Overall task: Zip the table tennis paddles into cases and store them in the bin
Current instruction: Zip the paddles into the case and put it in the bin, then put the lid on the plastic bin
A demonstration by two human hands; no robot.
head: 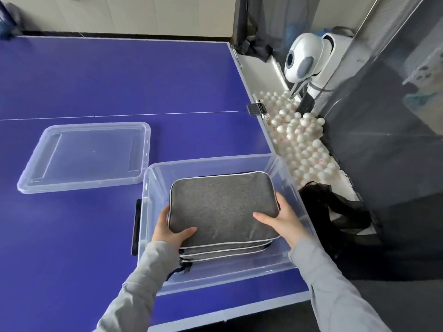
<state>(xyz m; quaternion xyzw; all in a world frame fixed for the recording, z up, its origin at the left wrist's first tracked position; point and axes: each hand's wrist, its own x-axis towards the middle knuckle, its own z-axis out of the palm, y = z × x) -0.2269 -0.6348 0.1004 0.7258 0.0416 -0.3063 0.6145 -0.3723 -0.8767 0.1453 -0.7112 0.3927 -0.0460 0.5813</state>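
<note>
A clear plastic bin [282,178] stands on the blue table tennis table near its front right corner. Inside lies a stack of grey paddle cases with light zipper trim, the top case [220,204] flat and zipped. My left hand [171,232] grips the top case's near left corner, thumb on top. My right hand [281,218] holds its right edge, thumb lying on the fabric. Two more cases [227,251] show beneath at the near edge. No bare paddle is visible.
The bin's clear lid [88,155] lies upside down on the table to the left. A trough of several white balls [304,144] runs along the table's right side, with a white ball machine [304,58] behind and black netting [335,212] nearby.
</note>
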